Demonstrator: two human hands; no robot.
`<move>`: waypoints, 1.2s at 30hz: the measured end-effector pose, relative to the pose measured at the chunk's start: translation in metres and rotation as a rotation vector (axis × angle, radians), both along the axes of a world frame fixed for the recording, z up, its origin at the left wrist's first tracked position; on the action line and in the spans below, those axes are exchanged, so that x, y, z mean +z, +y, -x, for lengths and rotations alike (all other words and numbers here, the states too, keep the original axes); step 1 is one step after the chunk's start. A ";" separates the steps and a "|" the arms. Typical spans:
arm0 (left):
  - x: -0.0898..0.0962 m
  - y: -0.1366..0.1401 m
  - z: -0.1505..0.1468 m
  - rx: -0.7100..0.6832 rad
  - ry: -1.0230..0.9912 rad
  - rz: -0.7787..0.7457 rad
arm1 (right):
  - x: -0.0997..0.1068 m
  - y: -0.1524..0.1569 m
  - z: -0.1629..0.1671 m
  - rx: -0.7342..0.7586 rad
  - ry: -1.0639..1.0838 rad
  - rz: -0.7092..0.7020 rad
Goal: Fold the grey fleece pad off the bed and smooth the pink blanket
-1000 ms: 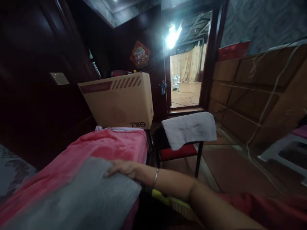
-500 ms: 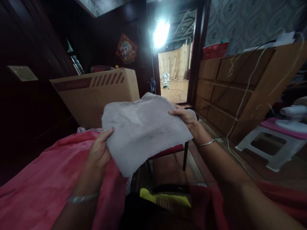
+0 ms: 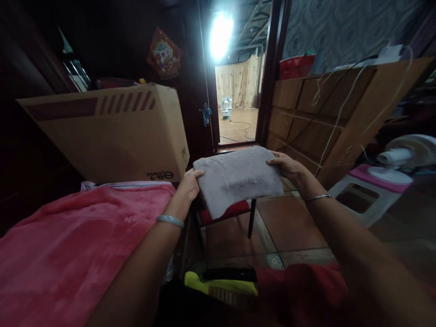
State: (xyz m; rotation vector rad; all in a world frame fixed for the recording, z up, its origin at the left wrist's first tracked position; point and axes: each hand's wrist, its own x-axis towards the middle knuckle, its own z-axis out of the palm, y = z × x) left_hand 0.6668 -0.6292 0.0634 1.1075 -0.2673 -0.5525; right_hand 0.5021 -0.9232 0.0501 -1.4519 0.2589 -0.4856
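A grey fluffy cloth (image 3: 238,178) is stretched out in the air between my hands, its lower left corner hanging down. My left hand (image 3: 190,184) pinches its left edge, thumb on top. At the upper right edge, my right hand (image 3: 288,167) grips the cloth with the thumb over it and the other fingers behind. Beneath the cloth stands a chair with a red seat (image 3: 226,213), partly covered from view.
A pink blanket (image 3: 85,236) lies at the left before a large cardboard box (image 3: 102,136). To the right are a wooden cabinet (image 3: 323,109) and a fan (image 3: 405,154) on a pink-topped stool (image 3: 378,177). A yellow-green object (image 3: 221,286) shows at the bottom. An open doorway (image 3: 238,122) is ahead.
Both hands have carried the cloth forward and to the right, and it looks flatter and farther away. The view has turned slightly, showing more of the box.
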 end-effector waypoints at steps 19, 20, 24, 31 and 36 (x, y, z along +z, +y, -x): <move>0.003 0.009 -0.016 0.266 -0.525 -0.357 | -0.001 -0.012 -0.014 -0.360 0.237 0.658; 0.002 0.011 -0.015 0.299 -0.571 -0.408 | -0.002 -0.014 -0.015 -0.392 0.251 0.718; -0.003 0.020 -0.013 0.344 -0.764 -0.651 | -0.009 -0.016 -0.016 -0.399 0.221 0.840; -0.016 0.016 -0.019 0.369 -0.882 -0.643 | -0.010 0.000 -0.019 -0.475 0.298 0.890; -0.022 0.017 -0.031 0.379 -0.814 -0.584 | -0.006 0.009 -0.020 -0.450 0.262 0.790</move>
